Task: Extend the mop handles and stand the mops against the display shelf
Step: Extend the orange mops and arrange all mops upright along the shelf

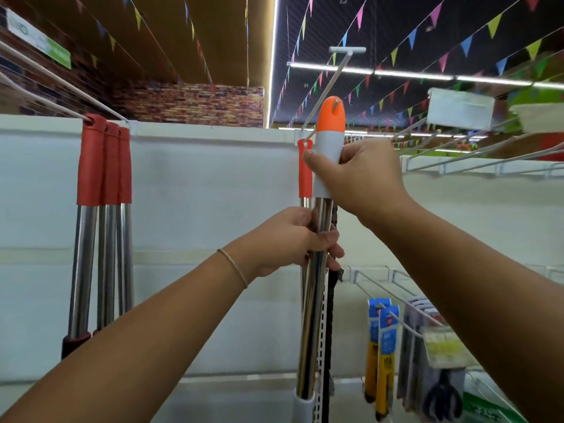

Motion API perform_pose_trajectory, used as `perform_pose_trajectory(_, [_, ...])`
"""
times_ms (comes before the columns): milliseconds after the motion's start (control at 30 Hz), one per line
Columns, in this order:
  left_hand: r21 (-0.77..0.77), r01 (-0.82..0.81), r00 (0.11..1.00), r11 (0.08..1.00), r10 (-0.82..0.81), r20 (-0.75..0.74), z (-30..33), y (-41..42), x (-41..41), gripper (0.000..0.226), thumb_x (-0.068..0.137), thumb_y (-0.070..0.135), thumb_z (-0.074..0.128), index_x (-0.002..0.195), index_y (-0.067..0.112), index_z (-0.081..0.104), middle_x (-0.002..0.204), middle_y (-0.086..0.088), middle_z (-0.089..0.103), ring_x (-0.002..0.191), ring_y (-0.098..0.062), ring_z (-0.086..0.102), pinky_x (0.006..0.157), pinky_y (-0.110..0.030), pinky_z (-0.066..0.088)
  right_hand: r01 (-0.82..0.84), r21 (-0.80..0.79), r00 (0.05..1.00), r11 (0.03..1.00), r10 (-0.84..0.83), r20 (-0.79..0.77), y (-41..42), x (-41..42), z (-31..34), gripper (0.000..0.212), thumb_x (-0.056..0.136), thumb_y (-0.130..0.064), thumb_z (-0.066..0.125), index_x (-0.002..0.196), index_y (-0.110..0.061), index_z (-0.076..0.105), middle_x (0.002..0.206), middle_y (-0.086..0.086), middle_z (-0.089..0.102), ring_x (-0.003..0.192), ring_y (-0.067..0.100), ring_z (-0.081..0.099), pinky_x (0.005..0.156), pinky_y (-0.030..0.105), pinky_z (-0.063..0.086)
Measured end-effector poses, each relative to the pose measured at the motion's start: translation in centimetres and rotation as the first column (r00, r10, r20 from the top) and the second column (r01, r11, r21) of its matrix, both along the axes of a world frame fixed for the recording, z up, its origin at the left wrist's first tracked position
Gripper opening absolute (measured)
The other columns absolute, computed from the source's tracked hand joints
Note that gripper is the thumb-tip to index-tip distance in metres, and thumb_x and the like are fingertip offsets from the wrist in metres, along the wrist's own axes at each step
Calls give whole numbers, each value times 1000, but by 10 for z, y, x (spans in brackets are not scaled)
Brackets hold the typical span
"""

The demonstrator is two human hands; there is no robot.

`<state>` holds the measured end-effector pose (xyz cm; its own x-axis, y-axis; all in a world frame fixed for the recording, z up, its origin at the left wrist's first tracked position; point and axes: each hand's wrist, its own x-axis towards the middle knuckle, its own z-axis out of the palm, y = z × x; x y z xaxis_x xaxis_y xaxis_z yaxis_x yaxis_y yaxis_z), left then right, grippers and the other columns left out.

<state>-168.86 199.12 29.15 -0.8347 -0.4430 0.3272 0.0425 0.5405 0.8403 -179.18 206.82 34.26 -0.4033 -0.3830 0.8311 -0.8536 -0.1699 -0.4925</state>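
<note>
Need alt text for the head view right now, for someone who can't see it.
Both hands hold one upright chrome mop handle before a white display shelf: the right hand grips its white-and-orange top grip, the left hand grips the shaft below. Three red-capped mop handles hang at left.

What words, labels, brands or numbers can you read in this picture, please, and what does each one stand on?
None can be read for certain.
Green and white sign on the brick wall, upper left: print blurred.
Blue and yellow hanging packets: print too small.
Green box, bottom right: characters blurred.
Price tag holder on the wire hook: blank or washed out.
</note>
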Motion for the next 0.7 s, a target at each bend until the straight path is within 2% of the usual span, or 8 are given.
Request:
perform_pose_trajectory(100, [20,-7,1000,1000,7,-2,-4,-8,-6,8,97,10,57,103,6,58,92,-12,73,88,-32,73,93,-53,54,10,55,1000,998,-9,-9,-9,-7,1,39,84,-51,71,74,-14,66,77,7,72,68,19,72,68,44,62])
perform_pose_trajectory(233, [62,-32,999,998,34,-25,-13,-23,-15,6,97,10,57,100,5,58,93,-15,71,84,-30,72,89,-51,57,37,141,999,989,-38,2,-30,-18,-1,48,85,-54,69,87,-6,70,72,3,66,64,16,68,62,33,59])
perform_pose_trajectory(333, [63,-68,995,996,71,-63,-18,-32,-22,7,97,15,59,97,8,59,92,-15,71,82,-28,72,86,-47,59,79,175,997,981,-77,-16,-49,-27,0,48,86,-55,66,94,-8,67,75,2,65,67,16,68,66,35,61])
perform_pose_trajectory(433, [77,-107,994,991,109,-23,-29,-40,-27,26,98,33,56,99,8,59,91,-15,74,82,-27,73,82,-40,60,126,197,992,972,-123,-31,-65,-35,3,50,84,-56,65,98,-8,67,80,5,67,70,18,66,62,33,57])
perform_pose_trajectory(533, [28,-181,984,983,180,12,-43,-48,-34,46,96,52,49,100,7,59,88,-13,76,81,-25,75,83,-42,58,152,222,988,963,-147,-38,-75,-41,6,48,84,-55,65,96,-9,66,72,2,61,62,14,61,52,26,48])
perform_pose_trajectory(700, [-30,-306,952,952,305,-13,-50,-57,-47,51,96,58,44,100,9,60,81,-8,77,75,-21,75,73,-37,57,127,216,992,968,-126,-16,-92,-49,6,47,84,-53,67,97,-8,63,76,4,62,71,20,66,58,30,54])
